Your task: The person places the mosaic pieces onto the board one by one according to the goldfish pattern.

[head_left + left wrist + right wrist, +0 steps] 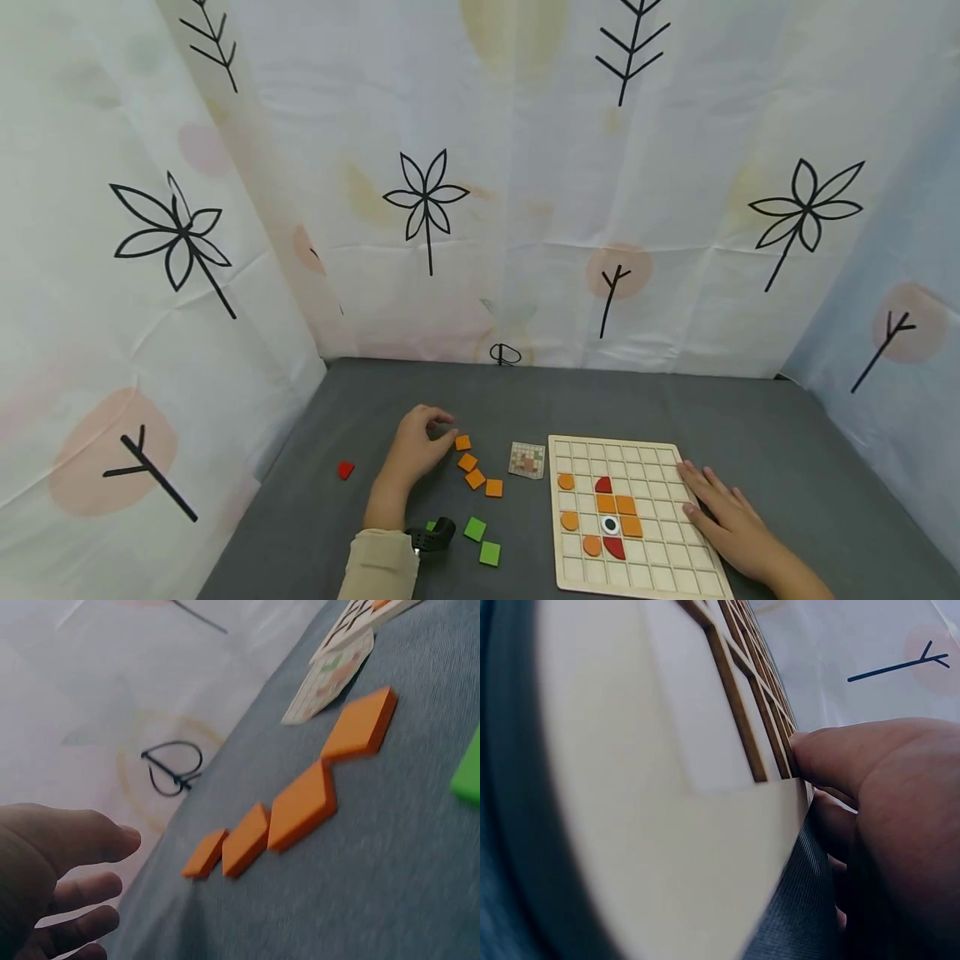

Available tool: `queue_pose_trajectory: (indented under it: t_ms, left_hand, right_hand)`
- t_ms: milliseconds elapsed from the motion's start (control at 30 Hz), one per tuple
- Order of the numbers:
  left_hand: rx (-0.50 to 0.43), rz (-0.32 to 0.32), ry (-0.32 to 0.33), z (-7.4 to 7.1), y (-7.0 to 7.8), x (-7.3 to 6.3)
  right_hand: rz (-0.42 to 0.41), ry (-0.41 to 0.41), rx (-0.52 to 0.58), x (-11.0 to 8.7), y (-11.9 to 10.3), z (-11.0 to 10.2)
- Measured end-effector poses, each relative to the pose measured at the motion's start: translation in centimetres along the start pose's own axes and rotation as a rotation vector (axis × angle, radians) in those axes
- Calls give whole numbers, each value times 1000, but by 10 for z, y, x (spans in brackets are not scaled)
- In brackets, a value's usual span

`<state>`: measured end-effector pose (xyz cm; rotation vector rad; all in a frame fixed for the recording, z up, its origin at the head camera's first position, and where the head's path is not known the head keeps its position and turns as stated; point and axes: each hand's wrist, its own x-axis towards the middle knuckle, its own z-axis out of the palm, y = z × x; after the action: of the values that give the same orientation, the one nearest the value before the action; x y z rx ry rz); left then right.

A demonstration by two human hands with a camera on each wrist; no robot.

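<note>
Tile-picking, I'd judge: my left hand (418, 442), fingers loosely bent, seemingly empty, sits beside four orange square tiles (468, 462); a pinch is called for. My right hand (738, 529), fingers extended, touches the gridded wooden board (655, 508).

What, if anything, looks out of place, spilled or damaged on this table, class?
Mildly odd: the red piece lies alone left of the left hand, apart from the loose orange squares and green squares. I see no spill or damage.
</note>
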<state>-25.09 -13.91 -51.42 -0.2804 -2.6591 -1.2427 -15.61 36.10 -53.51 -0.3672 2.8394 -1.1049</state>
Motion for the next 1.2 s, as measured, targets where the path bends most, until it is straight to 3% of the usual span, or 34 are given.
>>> queue_pose_trajectory:
  t_ms: [133,300,733,1200]
  left_hand:
    - [11,-47,-12,-5,-13,-1]
    - [25,-67,-41,-4,-18,0]
    - [67,-72,-112,5,-12,-1]
    - [71,-100,-113,8,-10,-2]
  right_hand:
    - [-4,2,4,1,0,1]
    - [-9,3,15,1,0,1]
    - [-19,23,-6,-1,-2,2]
    - [-22,32,-18,-1,-2,1]
